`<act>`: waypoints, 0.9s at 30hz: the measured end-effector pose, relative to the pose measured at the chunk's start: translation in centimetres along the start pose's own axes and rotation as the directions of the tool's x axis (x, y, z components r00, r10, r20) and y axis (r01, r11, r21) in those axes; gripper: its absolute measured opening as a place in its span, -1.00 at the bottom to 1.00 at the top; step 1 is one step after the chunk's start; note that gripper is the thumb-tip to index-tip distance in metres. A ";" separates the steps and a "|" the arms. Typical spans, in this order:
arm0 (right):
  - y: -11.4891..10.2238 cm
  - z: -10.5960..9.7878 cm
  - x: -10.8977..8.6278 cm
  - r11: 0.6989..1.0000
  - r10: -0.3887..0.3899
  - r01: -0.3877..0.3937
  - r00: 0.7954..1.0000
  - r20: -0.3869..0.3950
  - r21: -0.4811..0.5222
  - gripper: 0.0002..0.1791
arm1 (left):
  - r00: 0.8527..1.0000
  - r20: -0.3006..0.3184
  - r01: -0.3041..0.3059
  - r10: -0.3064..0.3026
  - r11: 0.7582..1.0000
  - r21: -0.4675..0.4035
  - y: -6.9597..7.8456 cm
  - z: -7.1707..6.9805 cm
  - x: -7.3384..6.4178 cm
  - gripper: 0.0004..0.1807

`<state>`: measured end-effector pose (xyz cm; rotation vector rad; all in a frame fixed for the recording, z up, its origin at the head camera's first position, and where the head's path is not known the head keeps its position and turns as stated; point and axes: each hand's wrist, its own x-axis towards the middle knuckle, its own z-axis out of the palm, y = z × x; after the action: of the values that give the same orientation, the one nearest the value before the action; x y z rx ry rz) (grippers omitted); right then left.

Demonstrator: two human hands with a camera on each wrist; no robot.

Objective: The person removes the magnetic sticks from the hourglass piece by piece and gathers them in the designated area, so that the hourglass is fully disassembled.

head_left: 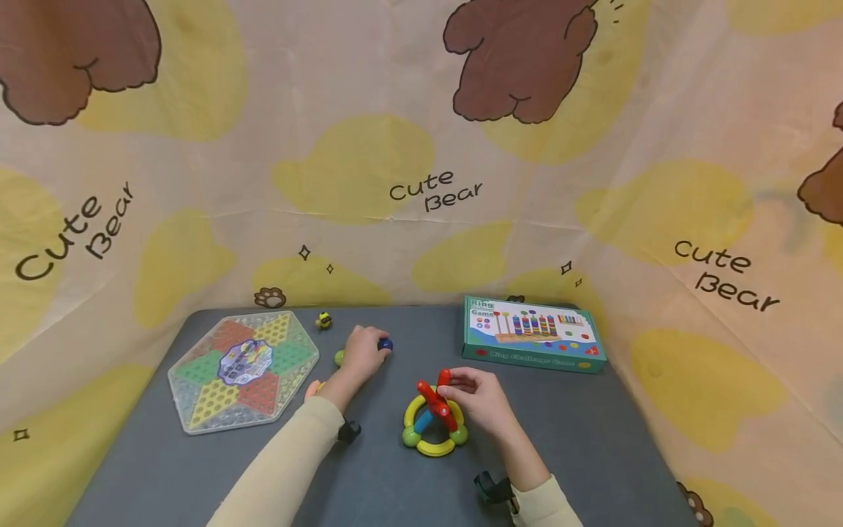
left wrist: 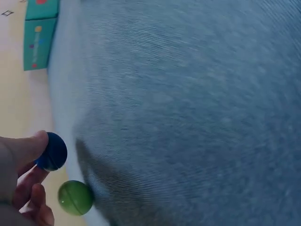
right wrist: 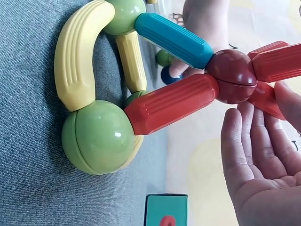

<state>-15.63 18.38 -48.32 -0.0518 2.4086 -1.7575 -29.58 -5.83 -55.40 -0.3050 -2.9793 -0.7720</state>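
My left hand [head_left: 361, 357] pinches a blue ball [left wrist: 55, 153] between thumb and fingers, near the table's far side. A green ball [left wrist: 75, 197] lies beside that hand. In the head view, my right hand [head_left: 484, 401] holds a red stick [head_left: 444, 377] at the top of a magnetic-stick model. The model has a ring of curved yellow sticks [right wrist: 75, 56] joined by green balls [right wrist: 98, 136]. Straight red and blue [right wrist: 175, 40] sticks rise from the ring to a dark red ball [right wrist: 231, 76], and further red sticks reach out from it.
On the left lies a hexagonal Chinese checkers board [head_left: 276, 401]. A Ring Challenge Game box [head_left: 533, 337] sits at the back right. A small yellow-and-black figure [head_left: 323, 320] stands at the far edge, and an orange-pink piece [head_left: 312, 389] shows partly behind the left forearm.
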 end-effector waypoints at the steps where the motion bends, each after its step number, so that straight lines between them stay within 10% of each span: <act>1: -0.5 -0.1 -0.2 1.000 -0.004 0.004 1.000 0.005 -0.001 -0.66 | 1.000 -0.001 0.007 -0.007 1.000 0.016 -0.1 0.2 0.0 -0.65; 15: -1.0 0.2 -0.3 1.000 -0.022 0.021 1.000 0.009 0.002 -0.65 | 0.996 -0.010 0.090 -0.090 0.996 0.012 -0.8 0.6 -0.6 -0.58; 23: 2.3 0.5 1.1 1.000 -0.007 0.007 1.000 -0.024 0.006 -0.63 | 0.996 -0.050 0.062 -0.069 0.991 -0.121 -0.3 -0.2 -1.3 -0.62; 27: 3.2 0.4 1.3 1.000 -0.024 0.024 0.999 -0.029 0.017 -0.58 | 0.999 -0.042 -0.005 -0.009 0.950 -0.311 1.2 -1.4 -2.3 -0.66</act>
<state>-16.67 18.82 -51.65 -0.0538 2.4219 -1.8019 -27.12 -5.90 -53.84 -0.2922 -2.8106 -1.2339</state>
